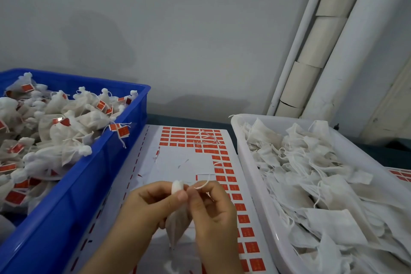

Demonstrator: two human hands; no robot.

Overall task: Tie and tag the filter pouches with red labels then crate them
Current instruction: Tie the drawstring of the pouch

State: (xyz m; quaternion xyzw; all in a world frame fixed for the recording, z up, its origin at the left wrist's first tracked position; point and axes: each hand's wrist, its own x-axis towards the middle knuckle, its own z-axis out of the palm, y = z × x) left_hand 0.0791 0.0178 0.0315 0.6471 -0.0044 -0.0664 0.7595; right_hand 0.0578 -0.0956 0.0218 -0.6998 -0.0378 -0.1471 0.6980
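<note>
**Head view: filter pouch being pinched by both hands above the label sheet**

The filter pouch is hanging between the two hands at lower centre. Its body is drooping down behind the fingers and its gathered white top is poking up above them. The left hand is curling thumb and forefinger round the pouch's neck, just under that puff, with the other fingers folding in toward the palm. The right hand is meeting it fingertip to fingertip and pinching the drawstring, whose thin white end is arching up and over to the right. Both wrists are coming in from the bottom edge, which is cutting off the forearms. The fingertips are hiding the neck, so whether it is knotted is not showing. The pouch's lower tip is blurring into the sheet behind it.

Under the hands, the label sheet is lying flat, with red labels running along its far end and down its right side and the middle showing bare white backing. A loose string is lying across the far labels. To the left, the blue crate is sitting just beside the sheet, heaped with tagged pouches, one tag dangling over its rim. To the right, the white tray is holding a tangle of untied pouches, and its near end is running out of frame. Behind the tray, pale pipes are leaning up the grey wall.
</note>
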